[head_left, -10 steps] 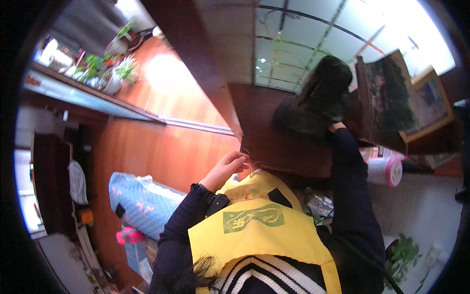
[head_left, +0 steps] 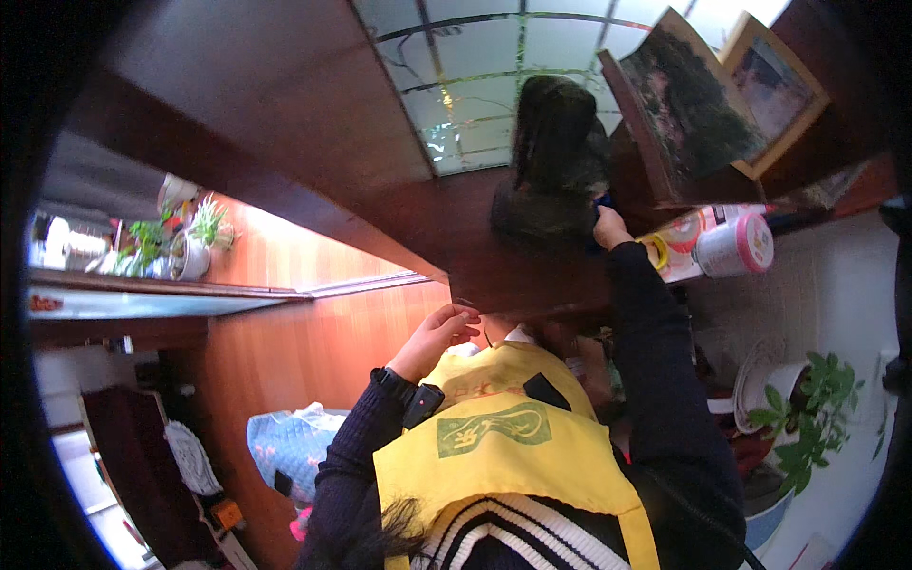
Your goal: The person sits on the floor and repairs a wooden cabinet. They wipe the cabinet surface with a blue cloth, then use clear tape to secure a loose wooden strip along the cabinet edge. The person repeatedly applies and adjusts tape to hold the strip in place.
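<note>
A dark, carved-looking ornament (head_left: 551, 157) with a wide base stands on the dark wooden top (head_left: 532, 275) in front of me. My right hand (head_left: 613, 228) is at the right side of its base, fingers closed around a small dark blue thing (head_left: 602, 202), perhaps cloth; most of it is hidden. To the left, my left hand (head_left: 439, 340) hovers by the near edge of the wooden top, above my yellow apron (head_left: 522, 446). Its fingers are loosely bent and slightly apart, with nothing visible in them.
Two framed pictures (head_left: 693, 114) lean right of the ornament. Beyond my right forearm are a pink-and-white canister (head_left: 736, 245) and a yellow ring-shaped thing (head_left: 655, 250). A leafy plant (head_left: 817, 418) stands at the right, a blue quilted cover (head_left: 285, 446) at lower left. Frosted panes (head_left: 465, 85) rise behind.
The view has swung, so the surroundings shift in the picture. My right hand has come into fuller sight beside the ornament, with the blue thing now visible. My left hand stays much the same.
</note>
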### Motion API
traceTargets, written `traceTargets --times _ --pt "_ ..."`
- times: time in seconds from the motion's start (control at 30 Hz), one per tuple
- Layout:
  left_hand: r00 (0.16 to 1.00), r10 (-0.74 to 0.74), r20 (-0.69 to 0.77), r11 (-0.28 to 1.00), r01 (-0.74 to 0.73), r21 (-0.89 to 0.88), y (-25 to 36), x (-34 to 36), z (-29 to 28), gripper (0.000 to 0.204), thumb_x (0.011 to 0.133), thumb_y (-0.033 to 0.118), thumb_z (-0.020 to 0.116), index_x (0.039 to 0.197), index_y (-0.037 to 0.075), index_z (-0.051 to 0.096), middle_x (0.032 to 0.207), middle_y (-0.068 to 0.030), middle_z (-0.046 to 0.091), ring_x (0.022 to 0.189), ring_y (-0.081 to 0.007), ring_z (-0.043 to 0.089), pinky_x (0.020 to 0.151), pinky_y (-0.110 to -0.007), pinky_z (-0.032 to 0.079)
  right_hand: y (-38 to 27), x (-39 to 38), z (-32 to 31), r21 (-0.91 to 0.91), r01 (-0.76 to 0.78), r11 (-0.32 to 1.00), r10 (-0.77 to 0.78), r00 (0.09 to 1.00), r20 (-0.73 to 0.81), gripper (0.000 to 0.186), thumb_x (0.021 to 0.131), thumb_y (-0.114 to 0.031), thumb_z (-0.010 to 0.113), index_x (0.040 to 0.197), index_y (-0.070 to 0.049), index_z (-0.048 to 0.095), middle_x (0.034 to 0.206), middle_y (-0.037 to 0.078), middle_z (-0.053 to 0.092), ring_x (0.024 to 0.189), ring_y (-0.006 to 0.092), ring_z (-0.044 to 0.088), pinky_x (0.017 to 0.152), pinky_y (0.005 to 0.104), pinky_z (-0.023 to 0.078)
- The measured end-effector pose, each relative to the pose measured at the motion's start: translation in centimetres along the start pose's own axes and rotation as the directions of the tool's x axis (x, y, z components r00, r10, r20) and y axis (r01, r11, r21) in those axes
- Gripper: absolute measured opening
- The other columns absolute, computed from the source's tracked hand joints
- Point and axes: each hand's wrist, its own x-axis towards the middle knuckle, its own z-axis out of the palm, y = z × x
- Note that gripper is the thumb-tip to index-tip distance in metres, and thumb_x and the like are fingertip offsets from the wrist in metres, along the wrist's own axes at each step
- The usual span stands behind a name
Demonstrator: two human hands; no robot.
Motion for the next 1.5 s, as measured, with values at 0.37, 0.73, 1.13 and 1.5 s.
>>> traceTargets --times 0.37,0.73,1.13,1.5 --pt "0.976 -0.081 0.203 0.989 0.054 0.134 0.4 3.6 1.5 0.026 0.099 0.021 0.044 0.114 0.003 0.056 0.111 -0.0073 0.06 0.101 -0.017 0.059 0.09 -0.029 0.046 0.3 -10.9 7.3 -0.12 0.212 0.97 -0.242 0.894 -0.377 0.013 0.08 0.002 0.049 0.09 -0.002 0.058 0.095 0.018 0.054 0.09 0.0396 0.053 0.077 0.0483 0.046" --pt "0.972 -0.101 0.211 0.989 0.077 0.123 0.8 6.0 2.4 0.025 0.098 0.022 0.046 0.113 0.005 0.057 0.11 -0.0064 0.062 0.098 -0.0173 0.06 0.085 -0.029 0.047 -2.3 -17.4 7.1 0.673 0.235 0.702 -0.046 0.957 -0.286 0.038 0.076 -0.008 0.058 0.112 0.003 0.057 0.102 0.021 0.064 0.097 0.0354 0.062 0.087 0.0401 0.047" --pt "0.978 -0.155 0.139 0.984 0.141 0.108 0.5 4.9 2.4 0.025 0.097 0.023 0.047 0.113 0.005 0.057 0.107 -0.0061 0.062 0.098 -0.0166 0.06 0.085 -0.028 0.047 0.5 -12.2 4.2 -0.042 0.026 0.999 -0.038 0.938 -0.344 0.061 0.071 -0.022 0.072 0.126 -0.005 0.051 0.136 0.017 0.044 0.122 0.0358 0.042 0.1 0.0452 0.037" --pt "0.987 -0.16 0.034 0.987 0.159 0.024 -0.1 3.4 0.5 0.023 0.097 0.021 0.047 0.112 0.005 0.055 0.108 -0.0066 0.06 0.099 -0.0173 0.06 0.085 -0.028 0.046 1.4 -13.2 6.6 -0.131 -0.011 0.991 -0.05 0.891 -0.452 0.052 0.067 -0.015 0.076 0.114 -0.007 0.055 0.13 0.013 0.046 0.109 0.0347 0.045 0.09 0.0426 0.044"
